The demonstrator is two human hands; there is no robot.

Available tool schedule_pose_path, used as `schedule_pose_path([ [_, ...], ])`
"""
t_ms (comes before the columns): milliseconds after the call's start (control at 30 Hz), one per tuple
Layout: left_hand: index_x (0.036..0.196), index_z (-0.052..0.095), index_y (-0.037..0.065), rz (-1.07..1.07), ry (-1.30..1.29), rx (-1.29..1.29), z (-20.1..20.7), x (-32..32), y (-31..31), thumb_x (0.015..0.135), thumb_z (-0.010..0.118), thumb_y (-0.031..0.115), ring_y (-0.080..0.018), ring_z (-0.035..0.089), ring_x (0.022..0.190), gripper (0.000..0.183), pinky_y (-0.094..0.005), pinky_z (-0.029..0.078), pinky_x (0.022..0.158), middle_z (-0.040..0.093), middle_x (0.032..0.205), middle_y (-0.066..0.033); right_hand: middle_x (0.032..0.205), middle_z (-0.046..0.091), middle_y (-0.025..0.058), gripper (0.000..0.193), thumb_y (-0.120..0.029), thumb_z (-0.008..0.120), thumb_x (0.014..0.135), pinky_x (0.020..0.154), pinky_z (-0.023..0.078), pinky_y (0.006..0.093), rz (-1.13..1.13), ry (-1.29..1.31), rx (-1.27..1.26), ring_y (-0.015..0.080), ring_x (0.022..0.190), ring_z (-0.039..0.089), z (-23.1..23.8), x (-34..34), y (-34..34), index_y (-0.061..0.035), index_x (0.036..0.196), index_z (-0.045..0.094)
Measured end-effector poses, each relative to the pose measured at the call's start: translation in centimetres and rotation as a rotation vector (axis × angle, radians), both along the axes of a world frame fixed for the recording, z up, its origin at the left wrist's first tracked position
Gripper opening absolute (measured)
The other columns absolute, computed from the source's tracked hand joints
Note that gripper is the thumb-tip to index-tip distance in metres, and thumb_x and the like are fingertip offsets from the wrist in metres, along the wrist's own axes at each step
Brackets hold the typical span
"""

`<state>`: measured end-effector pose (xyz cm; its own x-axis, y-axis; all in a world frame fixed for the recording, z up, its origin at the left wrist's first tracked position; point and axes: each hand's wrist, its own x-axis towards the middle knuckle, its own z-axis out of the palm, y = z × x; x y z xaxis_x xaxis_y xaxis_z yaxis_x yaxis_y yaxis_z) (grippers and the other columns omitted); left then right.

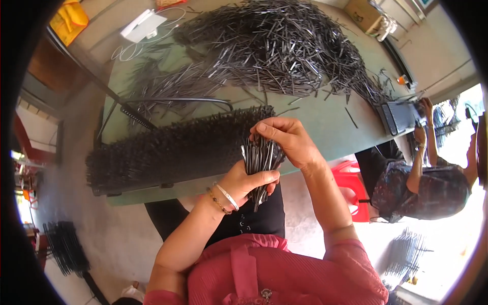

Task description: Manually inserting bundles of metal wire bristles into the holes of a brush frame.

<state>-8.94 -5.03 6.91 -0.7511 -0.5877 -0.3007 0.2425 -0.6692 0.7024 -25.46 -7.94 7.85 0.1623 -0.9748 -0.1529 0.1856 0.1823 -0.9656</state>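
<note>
My left hand (243,182) is wrapped round a bundle of thin, shiny black strips (260,155), held roughly upright above my lap. At the bundle's upper end, the thumb and fingers of my right hand (288,137) are pinched together on strip ends; how many they grip is hidden. Just beyond and to the left lies a long block (168,152) thick with black bristles, along the near edge of the green table (333,122). Its right end comes close to both hands.
A large heap of loose black strips (284,48) covers the table's far side. A thin black bar (188,99) crosses behind the bristled block. At the right, another person (422,188) works by a dark container (399,118), near a red stool (353,190). A white device (144,26) with cable sits far left.
</note>
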Motion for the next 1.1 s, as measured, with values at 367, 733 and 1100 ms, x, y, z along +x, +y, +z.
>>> schedule_pose_path([
  [367,0.099,0.055,-0.001,-0.052,0.078,0.178,-2.2,1.5,3.8,0.084,0.063,0.012,-0.0172,0.061,0.068,0.021,-0.0312,0.051,0.062,0.061,0.082,-0.0087,0.083,0.065,0.0086,0.024,-0.014,0.058,0.091,0.072,0.047,0.0245,-0.604,0.292,-0.269,0.012,0.075,0.058,0.2,-0.9,4.5,0.0059,0.104,0.062],
  [733,0.108,0.055,0.003,0.159,-0.08,0.239,-3.6,3.7,4.3,0.086,0.063,0.014,-0.0175,0.062,0.082,0.025,-0.031,0.052,0.07,0.063,0.094,-0.0096,0.08,0.064,0.0064,0.02,-0.003,0.068,0.079,0.068,0.045,0.0223,-0.612,0.629,-0.603,0.01,0.07,0.056,-1.3,1.9,2.1,0.0002,0.099,0.065],
  [1100,0.108,0.055,0.001,0.227,-0.014,0.247,-5.8,5.9,5.0,0.085,0.061,0.008,-0.0207,0.063,0.088,0.025,-0.0343,0.053,0.078,0.063,0.099,-0.013,0.083,0.066,0.0058,0.019,-0.004,0.068,0.081,0.069,0.047,0.022,-0.587,0.506,-0.631,0.0093,0.075,0.06,-2.0,5.1,1.0,-0.0003,0.099,0.066],
])
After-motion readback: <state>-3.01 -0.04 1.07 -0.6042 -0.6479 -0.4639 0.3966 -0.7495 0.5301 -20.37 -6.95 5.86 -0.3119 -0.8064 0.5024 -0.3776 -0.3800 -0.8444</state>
